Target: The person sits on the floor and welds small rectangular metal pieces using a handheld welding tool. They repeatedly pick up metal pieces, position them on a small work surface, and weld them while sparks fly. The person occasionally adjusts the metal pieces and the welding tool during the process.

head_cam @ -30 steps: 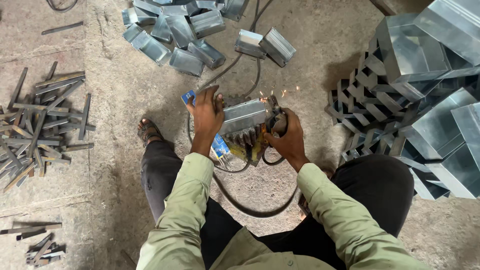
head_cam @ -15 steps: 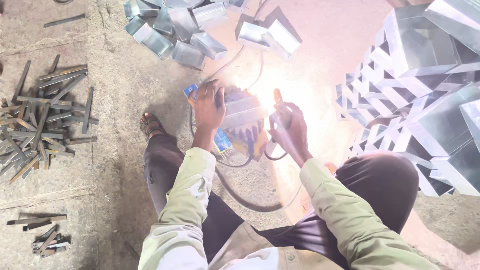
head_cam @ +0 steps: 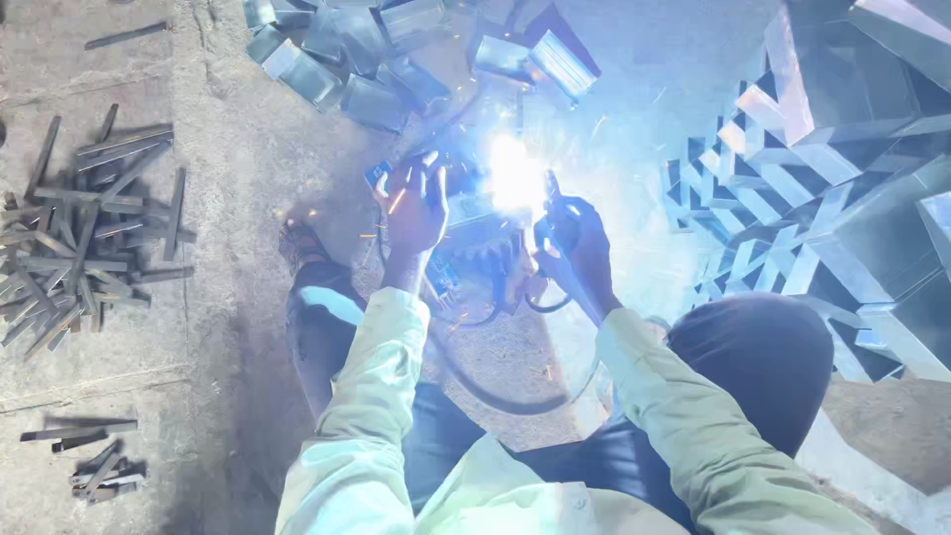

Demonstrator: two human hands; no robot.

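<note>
A bright blue-white welding arc (head_cam: 515, 176) burns on the small folded sheet-metal box piece (head_cam: 475, 223) that lies on the concrete floor (head_cam: 238, 178) between the person's knees. The left hand (head_cam: 416, 208) presses down on the left end of that piece, fingers spread flat over it rather than closed around it. The right hand (head_cam: 575, 243) is clenched on the dark welding electrode holder (head_cam: 551, 203), whose tip meets the piece at the glare; a black cable (head_cam: 495, 396) loops from there along the floor towards the near side. Sparks scatter to the left, past the sandalled foot (head_cam: 302, 246).

As a judgement, the weld on this piece is mid-way: the arc is live and the seam under the glare cannot be made out, so how much of it is closed is impossible to tell. Just beyond the arc, on the far side, a loose heap of similar shiny galvanised box pieces (head_cam: 396, 50) lies scattered; whether these are welded or waiting is not visible. On the right, a tall stack of larger grey sheet-metal duct sections (head_cam: 842, 178) stands close by. Far to the left, a pile of dark flat steel strips (head_cam: 89, 228) rests on the floor, with a smaller bundle of short strips (head_cam: 94, 461) nearer. Much stock seems to remain around the worker.
</note>
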